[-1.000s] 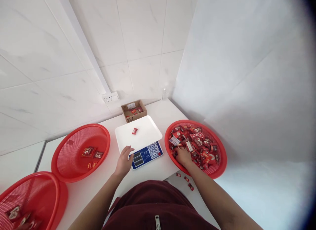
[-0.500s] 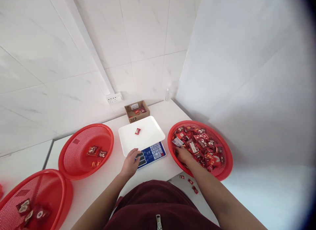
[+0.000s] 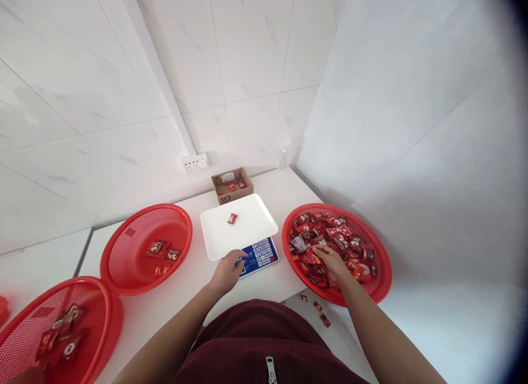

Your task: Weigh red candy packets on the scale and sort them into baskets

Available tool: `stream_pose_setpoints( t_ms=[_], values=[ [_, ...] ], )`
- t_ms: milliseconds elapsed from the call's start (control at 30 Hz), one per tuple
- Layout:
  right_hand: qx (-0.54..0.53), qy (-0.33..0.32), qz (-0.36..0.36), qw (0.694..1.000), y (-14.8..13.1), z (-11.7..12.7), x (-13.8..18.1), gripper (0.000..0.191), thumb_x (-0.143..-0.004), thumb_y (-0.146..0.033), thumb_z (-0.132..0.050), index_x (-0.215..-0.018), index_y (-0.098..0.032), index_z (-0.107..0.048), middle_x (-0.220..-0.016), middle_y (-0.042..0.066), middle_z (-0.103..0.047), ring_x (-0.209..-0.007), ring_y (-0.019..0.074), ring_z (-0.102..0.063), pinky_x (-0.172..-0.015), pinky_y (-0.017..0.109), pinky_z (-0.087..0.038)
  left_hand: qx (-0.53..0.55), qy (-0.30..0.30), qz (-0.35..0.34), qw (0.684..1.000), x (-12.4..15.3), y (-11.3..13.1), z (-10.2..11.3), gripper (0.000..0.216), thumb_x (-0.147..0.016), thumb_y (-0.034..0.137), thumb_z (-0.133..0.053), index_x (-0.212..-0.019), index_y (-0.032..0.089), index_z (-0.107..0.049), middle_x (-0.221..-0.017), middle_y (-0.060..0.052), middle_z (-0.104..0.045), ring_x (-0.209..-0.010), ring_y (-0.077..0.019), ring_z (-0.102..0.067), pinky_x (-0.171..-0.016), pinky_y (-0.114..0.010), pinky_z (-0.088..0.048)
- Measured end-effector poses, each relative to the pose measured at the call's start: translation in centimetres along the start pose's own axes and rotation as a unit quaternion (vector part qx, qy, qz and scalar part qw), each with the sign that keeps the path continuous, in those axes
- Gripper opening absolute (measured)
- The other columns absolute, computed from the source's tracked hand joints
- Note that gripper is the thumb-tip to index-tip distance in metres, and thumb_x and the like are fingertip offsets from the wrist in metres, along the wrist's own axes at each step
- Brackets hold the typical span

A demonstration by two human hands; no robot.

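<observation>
My right hand (image 3: 330,262) is inside the right red basket (image 3: 383,288), its fingers closed on a small red wrapped candy (image 3: 313,256) above a heap of similar packets. My left hand (image 3: 227,272) rests at the front left of a digital scale with a blue keypad panel (image 3: 259,258). Its thumb and forefinger are a little apart over the display, which they partly cover; I see nothing held there. On the scale's white tray (image 3: 218,235) lies a single red wrapped candy (image 3: 232,219).
An open cardboard box (image 3: 235,195) with red packets stands behind the scale. To the left are a red basket (image 3: 117,252) with a few packets and a nearer red basket (image 3: 111,318), where a blurred skin-coloured shape (image 3: 31,376) shows. Three candies (image 3: 317,306) lie below the table edge.
My right hand has risen out of the heap and moved right, now with a red candy. My left hand shifted slightly right over the display. Packets in the nearest left basket lie differently.
</observation>
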State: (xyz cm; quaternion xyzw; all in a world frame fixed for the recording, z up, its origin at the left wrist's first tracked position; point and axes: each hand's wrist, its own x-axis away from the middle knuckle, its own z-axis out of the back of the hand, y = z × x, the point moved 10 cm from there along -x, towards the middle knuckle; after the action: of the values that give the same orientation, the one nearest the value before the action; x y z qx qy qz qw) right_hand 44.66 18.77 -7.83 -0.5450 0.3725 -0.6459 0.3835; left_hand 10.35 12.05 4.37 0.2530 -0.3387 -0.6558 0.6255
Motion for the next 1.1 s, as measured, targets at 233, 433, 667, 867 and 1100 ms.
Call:
stream_pose_setpoints(
  t_ms=[233,433,667,867,1100],
  values=[
    [0.344,-0.097,0.018,0.934,0.8,-4.0,-0.2,0.034,-0.077,-0.038,-0.053,-0.099,-0.016,-0.066,-0.08,0.005,-0.07,-0.069,0.0168,-0.063,-0.061,0.026,-0.047,0.014,-0.034,-0.02,0.999,-0.5,1.7,-1.5,0.027,-0.082,0.023,-0.045,-0.103,0.025,-0.062,-0.109,-0.002,-0.064,-0.103,-0.0183,-0.058,-0.092,-0.034,-0.046],
    [0.447,-0.111,0.014,0.887,1.2,-6.5,-1.3,0.054,-0.075,-0.025,-0.056,-0.128,-0.018,-0.051,-0.096,0.011,-0.07,-0.086,0.0229,-0.064,-0.076,0.032,-0.044,0.01,-0.044,-0.018,0.999,0.3,1.3,-1.7,0.027,-0.082,0.024,-0.046,-0.103,0.025,-0.063,-0.107,-0.003,-0.066,-0.102,-0.0189,-0.059,-0.093,-0.033,-0.045],
    [0.55,-0.146,0.049,0.821,0.2,-7.7,-1.1,0.063,-0.079,-0.024,-0.049,-0.14,-0.026,-0.034,-0.105,0.013,-0.068,-0.093,0.0259,-0.063,-0.078,0.034,-0.041,0.009,-0.055,0.005,0.998,0.9,0.4,-1.8,0.027,-0.081,0.023,-0.046,-0.102,0.023,-0.063,-0.106,-0.004,-0.067,-0.1,-0.0195,-0.061,-0.09,-0.034,-0.047],
    [0.525,-0.126,0.046,0.841,0.1,-7.3,-1.4,0.04,-0.077,-0.029,-0.052,-0.116,-0.022,-0.059,-0.102,0.011,-0.068,-0.093,0.0257,-0.062,-0.077,0.033,-0.042,0.02,-0.066,0.011,0.998,0.9,0.2,-2.3,0.028,-0.08,0.024,-0.047,-0.102,0.024,-0.063,-0.105,-0.005,-0.068,-0.097,-0.0199,-0.062,-0.088,-0.034,-0.047],
    [0.376,-0.077,0.081,0.92,-1.2,-5.2,-1.0,0.039,-0.082,-0.038,-0.043,-0.112,-0.017,-0.058,-0.095,0.007,-0.069,-0.09,0.0216,-0.063,-0.076,0.032,-0.047,0.083,-0.055,0.045,0.994,1.1,-0.9,-2.5,0.025,-0.078,0.027,-0.051,-0.099,0.025,-0.065,-0.101,-0.004,-0.069,-0.094,-0.0199,-0.062,-0.085,-0.034,-0.048]
  ],
)
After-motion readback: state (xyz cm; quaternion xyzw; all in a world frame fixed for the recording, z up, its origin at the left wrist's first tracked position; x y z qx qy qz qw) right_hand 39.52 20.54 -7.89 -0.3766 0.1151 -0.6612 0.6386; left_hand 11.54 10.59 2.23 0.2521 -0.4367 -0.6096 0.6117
